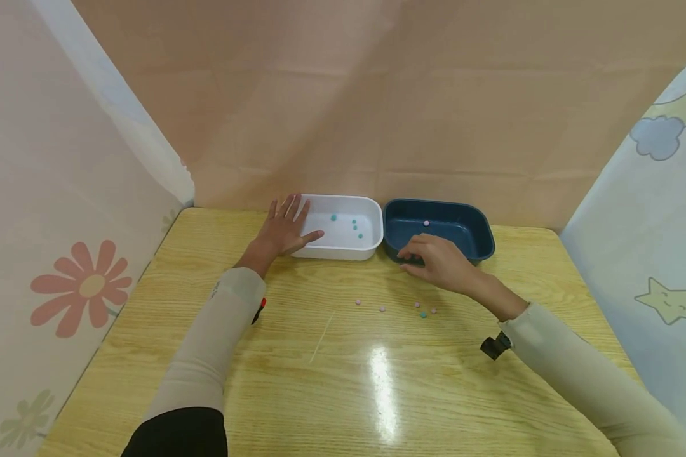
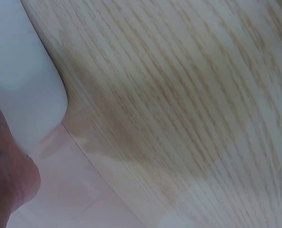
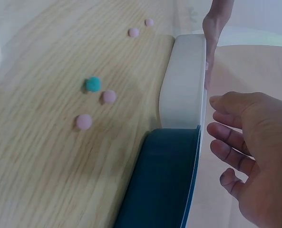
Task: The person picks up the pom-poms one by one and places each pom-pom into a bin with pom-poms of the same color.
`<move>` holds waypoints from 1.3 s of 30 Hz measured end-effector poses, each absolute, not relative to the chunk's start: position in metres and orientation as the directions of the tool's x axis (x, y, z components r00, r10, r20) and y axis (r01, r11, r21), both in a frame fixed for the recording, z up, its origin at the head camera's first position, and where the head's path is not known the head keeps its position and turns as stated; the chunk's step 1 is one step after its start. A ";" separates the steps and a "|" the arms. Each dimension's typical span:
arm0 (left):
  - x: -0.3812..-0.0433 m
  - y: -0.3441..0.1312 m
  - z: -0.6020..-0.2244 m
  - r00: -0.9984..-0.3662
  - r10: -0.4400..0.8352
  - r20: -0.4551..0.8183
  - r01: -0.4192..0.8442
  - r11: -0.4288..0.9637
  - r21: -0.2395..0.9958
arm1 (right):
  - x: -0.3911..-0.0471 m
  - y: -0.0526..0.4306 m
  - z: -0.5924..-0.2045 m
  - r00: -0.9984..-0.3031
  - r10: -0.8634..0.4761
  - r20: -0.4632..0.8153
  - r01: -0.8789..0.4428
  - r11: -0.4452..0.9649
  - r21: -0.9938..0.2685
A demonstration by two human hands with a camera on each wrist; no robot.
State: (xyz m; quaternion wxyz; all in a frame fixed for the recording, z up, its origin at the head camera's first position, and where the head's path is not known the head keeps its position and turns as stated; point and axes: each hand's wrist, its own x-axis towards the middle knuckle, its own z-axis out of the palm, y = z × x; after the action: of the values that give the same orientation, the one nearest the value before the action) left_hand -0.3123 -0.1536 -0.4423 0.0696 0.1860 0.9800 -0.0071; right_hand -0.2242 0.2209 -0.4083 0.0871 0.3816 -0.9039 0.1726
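Note:
A white tray (image 1: 337, 254) and a dark blue tray (image 1: 484, 231) stand side by side at the back of the table. My left hand (image 1: 281, 233) rests with spread fingers on the white tray's left end. Several teal balls (image 1: 334, 218) lie inside that tray. Over the front left rim of the blue tray hovers my right hand (image 1: 441, 263), its fingers loosely bent; in the right wrist view nothing shows between them. One pink ball (image 1: 426, 223) lies in the blue tray. On the table before the trays are a teal ball (image 3: 92, 84) and several pink balls (image 3: 84, 121).
The trays stand on a wooden table (image 1: 297, 381), close to its back edge. A plain tan sheet (image 1: 423, 114) hangs behind them. Patterned cloths hang at the left (image 1: 46, 190) and right (image 1: 629, 235) sides.

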 end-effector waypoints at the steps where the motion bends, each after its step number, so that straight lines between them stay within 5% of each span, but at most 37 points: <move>1: -0.312 -0.154 -0.442 -0.921 0.364 -0.139 0.366 0.931 0.011 | -0.223 0.223 -0.409 -0.690 -0.662 0.292 -0.724 0.645 -0.245; 39: -0.313 -0.154 -0.442 -0.918 0.369 -0.141 0.370 0.929 0.023 | -0.192 0.267 -0.431 -0.609 -0.768 0.200 -0.785 0.546 -0.292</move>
State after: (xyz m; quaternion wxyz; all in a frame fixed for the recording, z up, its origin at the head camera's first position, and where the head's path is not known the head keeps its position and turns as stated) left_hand -0.3131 -0.1538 -0.4425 0.0718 0.1887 0.9794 -0.0023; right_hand -0.1921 0.2667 -0.4309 0.0244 0.4418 -0.8789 0.1781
